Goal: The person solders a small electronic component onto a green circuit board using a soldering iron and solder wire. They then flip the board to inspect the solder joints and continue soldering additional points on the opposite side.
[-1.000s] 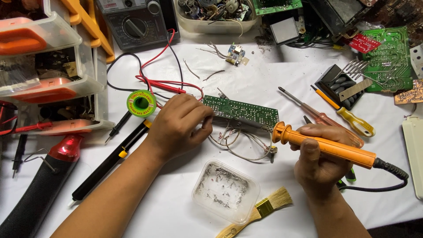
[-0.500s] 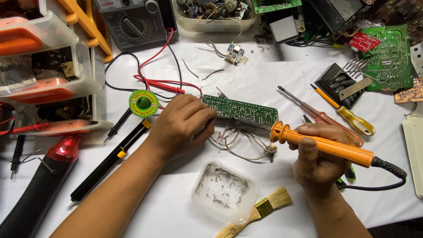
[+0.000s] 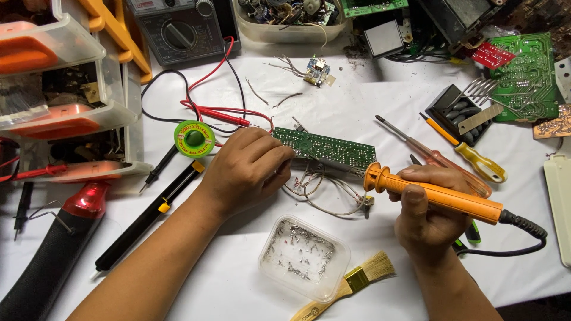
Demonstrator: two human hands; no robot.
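A: What is taking up the most room?

B: The white table [image 3: 357, 113] is lying under everything. At far left, clear drawers [image 3: 65, 113] with orange fronts are standing stacked, and a black and red tool [image 3: 56, 249] is lying slanted below them. A grey meter [image 3: 178, 30] is sitting at the top edge, its red and black leads trailing down toward the middle.

A: And the hands?

B: The left hand [image 3: 250, 169] is resting curled, knuckles up, on the left end of the green board [image 3: 327, 148]; its fingertips are tucked under, so I cannot tell whether it is pinching anything. The right hand [image 3: 428, 208] is gripping the orange iron [image 3: 440, 195], fingers wrapped round the handle, thumb on top. The iron is lying almost level, its collar pointing left, just beside the board's right end.

A: Where is the board itself?

B: It is lying mid-table, between the two hands, with thin wires [image 3: 324, 190] looping out below it.

A: Smaller things?

B: A clear tub [image 3: 304, 257] holding silvery scraps is sitting near the front edge, a brush [image 3: 351, 282] touching its right side. A yellow-handled screwdriver [image 3: 470, 160] is lying right of the board, and a green solder spool [image 3: 194, 138] is sitting just left of the left hand.
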